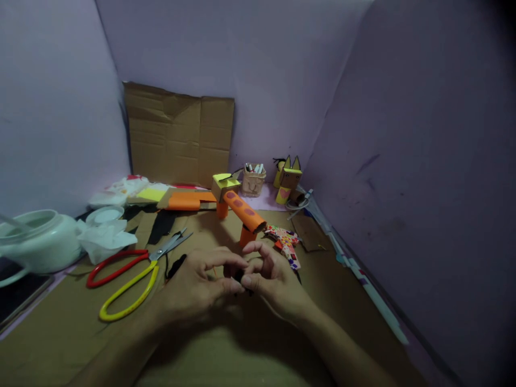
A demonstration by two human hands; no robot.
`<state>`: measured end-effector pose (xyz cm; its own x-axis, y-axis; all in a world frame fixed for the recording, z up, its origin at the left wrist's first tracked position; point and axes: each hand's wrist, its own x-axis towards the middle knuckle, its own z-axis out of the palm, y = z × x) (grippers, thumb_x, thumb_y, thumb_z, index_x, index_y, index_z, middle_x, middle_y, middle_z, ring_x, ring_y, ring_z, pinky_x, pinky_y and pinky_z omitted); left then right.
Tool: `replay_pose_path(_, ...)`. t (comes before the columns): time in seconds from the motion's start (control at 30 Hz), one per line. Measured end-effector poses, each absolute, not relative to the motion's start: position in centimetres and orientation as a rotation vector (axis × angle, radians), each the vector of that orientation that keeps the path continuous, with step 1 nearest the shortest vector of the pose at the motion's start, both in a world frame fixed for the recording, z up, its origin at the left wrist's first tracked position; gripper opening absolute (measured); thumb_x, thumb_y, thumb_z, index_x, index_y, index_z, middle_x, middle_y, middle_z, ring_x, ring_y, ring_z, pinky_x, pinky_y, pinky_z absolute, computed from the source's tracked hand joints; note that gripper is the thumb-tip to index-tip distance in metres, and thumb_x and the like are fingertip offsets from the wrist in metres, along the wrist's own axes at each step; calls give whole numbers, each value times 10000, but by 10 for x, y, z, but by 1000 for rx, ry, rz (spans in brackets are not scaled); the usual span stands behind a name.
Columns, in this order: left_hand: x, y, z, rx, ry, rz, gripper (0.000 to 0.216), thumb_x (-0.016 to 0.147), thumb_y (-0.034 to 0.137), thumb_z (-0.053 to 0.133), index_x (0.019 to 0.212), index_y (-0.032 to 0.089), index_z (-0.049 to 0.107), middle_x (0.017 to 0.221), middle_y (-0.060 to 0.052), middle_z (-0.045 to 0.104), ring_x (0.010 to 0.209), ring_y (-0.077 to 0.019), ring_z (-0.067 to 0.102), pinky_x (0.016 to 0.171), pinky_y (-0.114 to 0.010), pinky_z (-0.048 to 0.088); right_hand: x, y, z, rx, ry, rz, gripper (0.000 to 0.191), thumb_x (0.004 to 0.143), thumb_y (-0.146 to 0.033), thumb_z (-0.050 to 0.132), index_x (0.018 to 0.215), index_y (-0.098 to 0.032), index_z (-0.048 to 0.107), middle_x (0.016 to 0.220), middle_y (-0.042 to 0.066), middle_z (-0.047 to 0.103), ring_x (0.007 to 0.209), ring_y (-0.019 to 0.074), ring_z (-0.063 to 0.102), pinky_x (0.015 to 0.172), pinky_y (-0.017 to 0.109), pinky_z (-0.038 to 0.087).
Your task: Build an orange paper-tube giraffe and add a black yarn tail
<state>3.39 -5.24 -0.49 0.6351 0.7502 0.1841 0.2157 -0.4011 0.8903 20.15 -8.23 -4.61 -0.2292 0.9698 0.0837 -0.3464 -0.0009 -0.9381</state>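
Both hands meet above the cardboard sheet, pinching one small black piece whose kind I cannot make out. My left hand grips it between thumb and fingers, and my right hand closes on its other side. Just beyond the hands stands an animal figure made of orange paper tubes, with purple spots and a yellow-topped box head. Left of my left hand lie open scissors with one red and one yellow handle. A black scrap rests partly hidden beside that hand.
A pale teapot-shaped pot and crumpled tissue stand at left. Behind are orange paper, a pen holder and a yellow animal figure. Patterned paper pieces lie right. Cardboard leans on the back wall.
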Motion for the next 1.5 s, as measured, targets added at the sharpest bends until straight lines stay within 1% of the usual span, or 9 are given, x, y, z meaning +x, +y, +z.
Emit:
replay_pose_path(0.1, 33, -51, -8, 1967, 674, 758, 216, 737, 158, 601, 927, 192, 697, 887, -38, 665, 811, -160, 590, 732, -270, 463, 202, -82, -46, -791, -1147, 1519, 502, 618, -261, 779, 1002, -204, 462, 597, -71, 615, 526, 86, 580, 549, 208, 432)
replay_pose_path(0.27, 32, -48, -14, 2057, 557, 809, 268, 779, 119, 544, 970, 223, 700, 883, -45, 670, 825, -169, 613, 753, -296, 483, 202, -82, -42, -811, -1145, 1537, 510, 609, -270, 778, 1005, -202, 463, 557, -76, 612, 488, 90, 578, 518, 207, 430)
replay_pose_path(0.47, 32, -50, -16, 2166, 550, 834, 238, 829, 134, 500, 934, 193, 704, 852, -62, 661, 859, -172, 605, 773, -297, 491, 202, -82, -39, -825, -1130, 1533, 509, 602, -265, 780, 994, -192, 464, 555, -63, 634, 490, 78, 577, 504, 186, 416)
replay_pose_path(0.67, 30, -50, -15, 2315, 496, 937, 398, 797, 57, 508, 1138, 239, 602, 1044, -64, 630, 975, -162, 588, 815, -262, 487, 203, -80, -41, -770, -1122, 1578, 505, 598, -276, 789, 983, -179, 478, 558, -63, 634, 481, 79, 579, 510, 187, 429)
replay_pose_path(0.73, 30, -49, -15, 2309, 442, 940, 393, 806, 66, 502, 1152, 230, 591, 1033, -69, 625, 962, -158, 592, 803, -253, 491, 204, -79, -43, -745, -1111, 1612, 510, 593, -273, 795, 985, -177, 484, 583, -56, 641, 482, 81, 583, 505, 188, 436)
replay_pose_path(1.0, 32, -50, -15, 2322, 406, 925, 239, 847, 114, 471, 960, 188, 668, 846, -66, 628, 804, -134, 607, 704, -222, 497, 205, -78, -47, -713, -1072, 1660, 515, 589, -266, 806, 994, -174, 503, 586, -46, 660, 475, 78, 581, 499, 182, 427)
replay_pose_path(1.2, 32, -48, -16, 2384, 300, 1026, 255, 827, 61, 474, 983, 186, 632, 841, -63, 637, 813, -143, 596, 741, -258, 489, 205, -78, -47, -720, -1065, 1657, 521, 573, -291, 815, 981, -176, 511, 558, -51, 654, 473, 86, 588, 491, 186, 418)
replay_pose_path(1.33, 35, -49, -14, 2360, 267, 1086, 229, 797, 13, 489, 899, 175, 615, 786, -46, 634, 780, -138, 588, 757, -272, 476, 204, -79, -47, -717, -1059, 1665, 514, 586, -275, 808, 989, -167, 507, 546, -43, 659, 457, 80, 574, 489, 182, 414)
replay_pose_path(1.5, 36, -51, -12, 2344, 297, 1068, 177, 813, 60, 470, 788, 174, 602, 727, -42, 623, 732, -142, 575, 705, -261, 467, 204, -79, -48, -702, -1062, 1669, 503, 594, -283, 803, 986, -176, 505, 548, -45, 658, 452, 84, 566, 497, 196, 420)
